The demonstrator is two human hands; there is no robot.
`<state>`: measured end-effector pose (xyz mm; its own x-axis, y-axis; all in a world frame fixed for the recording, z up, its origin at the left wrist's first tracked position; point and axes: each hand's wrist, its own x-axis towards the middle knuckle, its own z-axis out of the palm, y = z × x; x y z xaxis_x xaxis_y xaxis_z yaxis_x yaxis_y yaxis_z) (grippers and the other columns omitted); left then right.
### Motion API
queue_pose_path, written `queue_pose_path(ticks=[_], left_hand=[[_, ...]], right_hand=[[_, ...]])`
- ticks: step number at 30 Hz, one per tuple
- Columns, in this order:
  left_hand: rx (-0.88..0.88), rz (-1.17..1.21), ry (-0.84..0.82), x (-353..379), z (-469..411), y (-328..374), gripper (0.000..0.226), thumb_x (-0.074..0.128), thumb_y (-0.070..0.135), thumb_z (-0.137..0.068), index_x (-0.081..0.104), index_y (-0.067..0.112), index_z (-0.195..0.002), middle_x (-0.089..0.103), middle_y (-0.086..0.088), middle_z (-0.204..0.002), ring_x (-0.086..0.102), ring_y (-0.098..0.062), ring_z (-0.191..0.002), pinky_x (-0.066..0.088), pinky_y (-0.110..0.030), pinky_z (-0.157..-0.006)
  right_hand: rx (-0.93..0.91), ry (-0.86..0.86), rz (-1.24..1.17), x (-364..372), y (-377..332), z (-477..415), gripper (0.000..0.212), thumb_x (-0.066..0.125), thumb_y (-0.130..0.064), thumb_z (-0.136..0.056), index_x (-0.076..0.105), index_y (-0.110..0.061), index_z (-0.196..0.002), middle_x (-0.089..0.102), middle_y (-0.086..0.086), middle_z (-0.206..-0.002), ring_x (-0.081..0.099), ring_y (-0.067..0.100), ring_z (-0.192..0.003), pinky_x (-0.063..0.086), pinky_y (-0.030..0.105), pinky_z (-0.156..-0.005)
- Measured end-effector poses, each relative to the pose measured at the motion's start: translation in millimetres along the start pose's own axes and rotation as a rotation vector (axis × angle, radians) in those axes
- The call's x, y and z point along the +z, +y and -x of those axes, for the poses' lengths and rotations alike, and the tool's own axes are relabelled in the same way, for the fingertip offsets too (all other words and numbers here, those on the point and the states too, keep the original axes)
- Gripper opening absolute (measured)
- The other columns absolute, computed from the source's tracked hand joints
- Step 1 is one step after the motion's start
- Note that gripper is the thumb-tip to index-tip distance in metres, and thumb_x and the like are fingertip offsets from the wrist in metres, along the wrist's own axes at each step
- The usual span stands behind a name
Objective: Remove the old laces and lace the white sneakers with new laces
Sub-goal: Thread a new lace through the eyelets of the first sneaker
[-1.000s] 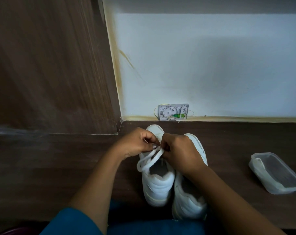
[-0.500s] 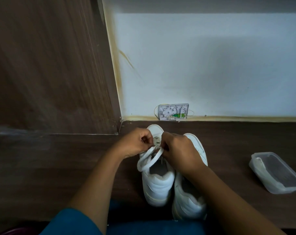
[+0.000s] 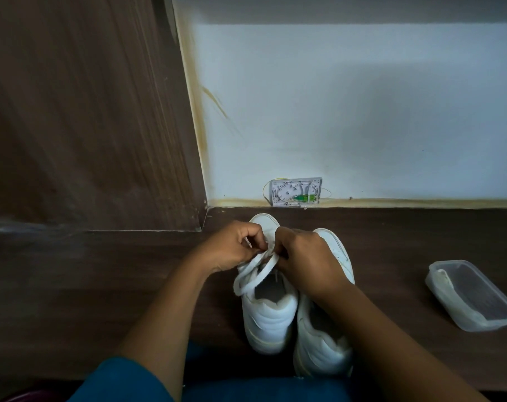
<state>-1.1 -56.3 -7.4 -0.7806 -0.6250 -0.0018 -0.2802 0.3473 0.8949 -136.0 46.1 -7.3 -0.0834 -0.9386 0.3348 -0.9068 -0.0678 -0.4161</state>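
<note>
Left hand [image 3: 232, 246] pinching lace [image 3: 258, 271] | right hand [image 3: 306, 258] pinching lace | over white sneaker [image 3: 268, 317]

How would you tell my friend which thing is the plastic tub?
Find the white wall, then look down to the dark wooden surface below it. Right of the white sneakers, apart from them, lies the plastic tub. It alone is see-through, a rounded rectangle with a pale rim.

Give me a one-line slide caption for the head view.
Left hand and right hand pinch a white lace over one white sneaker, its mate alongside, plastic container at right.
</note>
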Motion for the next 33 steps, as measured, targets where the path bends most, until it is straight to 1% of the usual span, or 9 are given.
queue_pose_path(ticks=[4,10,15,19,22,25,28,31,33], left_hand=[[-0.036,-0.040,-0.035,-1.1,0.0,1.0,0.041,0.046,-0.023,-0.078,0.060,0.015,-0.076,0.057,0.009,-0.061,0.043,0.004,-0.043,0.036,-0.011,-0.046],[-0.138,-0.193,-0.065,0.3,-3.8,-4.7,0.039,0.044,-0.013,-0.084,0.055,0.022,-0.074,0.052,0.005,-0.068,0.044,-0.006,-0.058,0.036,-0.024,-0.054],[-0.097,-0.174,0.145,-1.9,-4.0,0.0,0.028,0.047,-0.005,-0.093,0.053,0.017,-0.077,0.052,0.003,-0.069,0.046,-0.005,-0.061,0.039,-0.014,-0.055],[-0.062,-0.109,0.284,-2.3,-6.6,-4.0,0.031,0.057,-0.006,-0.087,0.054,0.023,-0.078,0.053,-0.003,-0.072,0.052,-0.016,-0.067,0.046,-0.031,-0.066],[-0.068,-0.048,0.312,-1.6,-5.7,-3.1,0.031,0.058,-0.008,-0.085,0.056,0.022,-0.078,0.054,-0.006,-0.075,0.055,-0.017,-0.063,0.050,-0.039,-0.070],[-0.090,-0.011,0.284,-2.6,-1.5,2.0,0.030,0.056,-0.009,-0.086,0.056,0.020,-0.081,0.053,-0.010,-0.078,0.055,-0.016,-0.061,0.048,-0.036,-0.067],[-0.204,0.020,0.184,-8.3,8.3,9.1,0.019,0.056,-0.001,-0.089,0.055,0.017,-0.087,0.052,-0.008,-0.084,0.054,-0.017,-0.071,0.048,-0.032,-0.064],[-0.359,0.099,0.051,-13.1,19.7,11.9,0.016,0.058,0.001,-0.088,0.053,0.015,-0.090,0.052,-0.003,-0.086,0.055,-0.016,-0.078,0.053,-0.034,-0.067],[-0.366,0.107,-0.017,-12.3,22.9,10.9,0.019,0.060,-0.002,-0.086,0.054,0.015,-0.089,0.052,-0.005,-0.087,0.056,-0.014,-0.077,0.054,-0.031,-0.063]], right_hand=[[0.006,-0.004,-0.007,-1.5,-0.7,0.6,0.025,0.062,-0.012,-0.080,0.040,-0.022,-0.072,0.061,0.011,-0.078,0.055,0.031,-0.071,0.041,0.038,-0.062],[-0.026,-0.015,0.005,-2.0,-1.3,0.3,0.015,0.063,-0.013,-0.079,0.049,-0.017,-0.075,0.061,0.011,-0.080,0.056,0.031,-0.071,0.043,0.038,-0.061],[-0.018,-0.032,-0.037,-3.6,2.3,0.4,0.017,0.070,-0.024,-0.079,0.057,-0.013,-0.082,0.062,0.005,-0.082,0.057,0.025,-0.075,0.046,0.039,-0.066],[0.017,-0.068,-0.116,-9.8,4.8,1.6,0.019,0.076,-0.022,-0.074,0.060,-0.016,-0.081,0.058,-0.005,-0.075,0.057,0.016,-0.073,0.046,0.031,-0.066],[0.046,-0.104,-0.188,-15.3,10.0,2.8,0.014,0.074,-0.011,-0.072,0.063,-0.018,-0.078,0.057,-0.013,-0.066,0.056,0.003,-0.064,0.042,0.017,-0.060],[0.116,-0.059,-0.231,-22.9,19.8,3.2,0.019,0.066,-0.003,-0.069,0.062,-0.019,-0.077,0.060,-0.011,-0.066,0.057,0.006,-0.063,0.044,0.020,-0.060],[0.161,-0.018,-0.251,-28.2,29.6,3.1,0.024,0.067,-0.002,-0.071,0.060,-0.023,-0.079,0.065,-0.006,-0.076,0.059,0.006,-0.067,0.046,0.021,-0.063],[0.161,-0.097,-0.293,-28.1,30.8,4.9,0.024,0.076,-0.011,-0.072,0.062,-0.025,-0.085,0.067,-0.005,-0.082,0.063,0.009,-0.072,0.049,0.023,-0.067],[0.152,-0.161,-0.315,-25.8,27.9,5.2,0.025,0.079,-0.015,-0.072,0.063,-0.023,-0.089,0.066,-0.006,-0.081,0.063,0.006,-0.070,0.048,0.020,-0.065]])
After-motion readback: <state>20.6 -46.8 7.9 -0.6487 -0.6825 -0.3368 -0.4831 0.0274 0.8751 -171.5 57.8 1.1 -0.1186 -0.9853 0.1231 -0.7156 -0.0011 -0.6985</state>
